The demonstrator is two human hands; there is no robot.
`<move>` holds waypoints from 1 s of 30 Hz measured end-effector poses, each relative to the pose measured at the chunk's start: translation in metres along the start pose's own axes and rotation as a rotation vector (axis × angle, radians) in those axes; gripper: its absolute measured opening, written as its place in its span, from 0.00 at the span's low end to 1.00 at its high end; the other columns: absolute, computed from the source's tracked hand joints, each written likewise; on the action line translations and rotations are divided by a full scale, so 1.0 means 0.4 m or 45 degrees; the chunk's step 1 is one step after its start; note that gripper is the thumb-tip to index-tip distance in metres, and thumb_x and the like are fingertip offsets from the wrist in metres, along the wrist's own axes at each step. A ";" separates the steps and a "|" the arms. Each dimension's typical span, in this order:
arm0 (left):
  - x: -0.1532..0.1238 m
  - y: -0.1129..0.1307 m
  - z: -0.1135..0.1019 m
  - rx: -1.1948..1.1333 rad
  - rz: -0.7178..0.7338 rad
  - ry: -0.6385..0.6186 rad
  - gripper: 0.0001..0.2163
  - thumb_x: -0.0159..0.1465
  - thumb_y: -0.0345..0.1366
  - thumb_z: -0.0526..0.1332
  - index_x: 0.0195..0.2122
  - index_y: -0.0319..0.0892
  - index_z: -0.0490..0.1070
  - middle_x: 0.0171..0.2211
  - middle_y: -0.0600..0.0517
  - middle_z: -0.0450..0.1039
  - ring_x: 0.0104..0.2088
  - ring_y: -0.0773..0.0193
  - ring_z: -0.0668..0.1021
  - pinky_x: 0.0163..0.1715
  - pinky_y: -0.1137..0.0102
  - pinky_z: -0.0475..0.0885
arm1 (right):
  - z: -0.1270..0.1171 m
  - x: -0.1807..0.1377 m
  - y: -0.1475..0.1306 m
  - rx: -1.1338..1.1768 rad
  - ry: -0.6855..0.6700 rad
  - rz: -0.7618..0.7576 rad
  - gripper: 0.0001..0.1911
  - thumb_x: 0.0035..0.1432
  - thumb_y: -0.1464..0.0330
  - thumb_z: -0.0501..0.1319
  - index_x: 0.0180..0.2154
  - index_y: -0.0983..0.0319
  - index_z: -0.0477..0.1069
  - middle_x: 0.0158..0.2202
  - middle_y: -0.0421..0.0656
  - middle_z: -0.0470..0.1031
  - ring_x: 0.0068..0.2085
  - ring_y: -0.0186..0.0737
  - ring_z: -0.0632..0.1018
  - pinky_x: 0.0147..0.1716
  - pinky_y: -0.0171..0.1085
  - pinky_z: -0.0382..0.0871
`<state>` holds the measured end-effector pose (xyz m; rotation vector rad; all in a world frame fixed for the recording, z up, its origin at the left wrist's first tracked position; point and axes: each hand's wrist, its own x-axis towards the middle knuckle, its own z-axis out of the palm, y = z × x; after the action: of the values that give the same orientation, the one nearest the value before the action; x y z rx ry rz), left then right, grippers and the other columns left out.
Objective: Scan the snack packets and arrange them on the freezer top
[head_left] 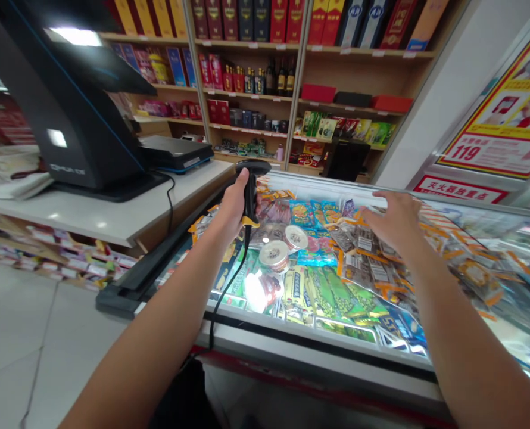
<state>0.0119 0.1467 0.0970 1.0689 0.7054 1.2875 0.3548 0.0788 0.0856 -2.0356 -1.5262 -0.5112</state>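
My left hand (pixel 232 205) is wrapped round the grip of a black barcode scanner (pixel 251 189), held upright over the left end of a glass-topped chest freezer (pixel 292 339). The scanner's black cable (pixel 223 292) hangs down across the freezer's front edge. My right hand (pixel 392 220) lies flat with its fingers spread on the freezer's glass lid, above orange-and-grey packets (pixel 363 244). Under the glass lie round ice-cream tubs (pixel 274 255), green packets (pixel 331 292) and blue packets (pixel 303 214).
To the left stands a white counter (pixel 113 217) bearing a black till screen (pixel 68 113) and a flat black device (pixel 175 153). Wooden shelves (pixel 292 77) of boxes and bottles fill the back wall. A yellow-red price poster (pixel 506 125) hangs at the right. Pale floor tiles (pixel 24 333) lie lower left.
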 end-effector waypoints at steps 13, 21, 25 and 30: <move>0.025 -0.031 -0.018 -0.011 -0.007 0.145 0.23 0.68 0.58 0.56 0.30 0.42 0.64 0.18 0.56 0.67 0.13 0.69 0.69 0.15 0.74 0.63 | 0.354 0.156 -0.459 0.004 -0.711 -0.534 0.33 0.69 0.54 0.53 0.68 0.64 0.59 0.66 0.57 0.66 0.63 0.56 0.70 0.59 0.45 0.63; 0.025 -0.047 -0.008 0.010 0.020 0.065 0.21 0.69 0.55 0.55 0.28 0.42 0.63 0.17 0.56 0.67 0.13 0.71 0.69 0.15 0.76 0.63 | 0.333 0.132 -0.421 -0.190 -0.695 -0.466 0.30 0.66 0.50 0.55 0.59 0.63 0.70 0.56 0.61 0.71 0.57 0.62 0.74 0.50 0.51 0.70; 0.018 -0.056 0.000 0.091 0.045 0.009 0.20 0.71 0.52 0.53 0.29 0.42 0.63 0.17 0.55 0.68 0.13 0.70 0.70 0.14 0.76 0.62 | 0.262 0.108 -0.388 -0.229 -0.783 -0.547 0.25 0.62 0.53 0.61 0.53 0.63 0.74 0.50 0.59 0.77 0.48 0.58 0.80 0.44 0.47 0.73; 0.010 -0.068 0.012 0.159 0.057 0.000 0.21 0.69 0.54 0.55 0.28 0.42 0.64 0.18 0.55 0.68 0.13 0.70 0.70 0.13 0.75 0.63 | 0.134 0.046 -0.337 -0.225 -0.806 -0.621 0.18 0.57 0.58 0.65 0.46 0.59 0.78 0.44 0.54 0.81 0.43 0.58 0.82 0.40 0.47 0.72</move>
<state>0.0277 0.1511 0.0746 1.1915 0.7738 1.2950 0.2298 0.1546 0.0806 -2.0597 -2.4620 -0.1738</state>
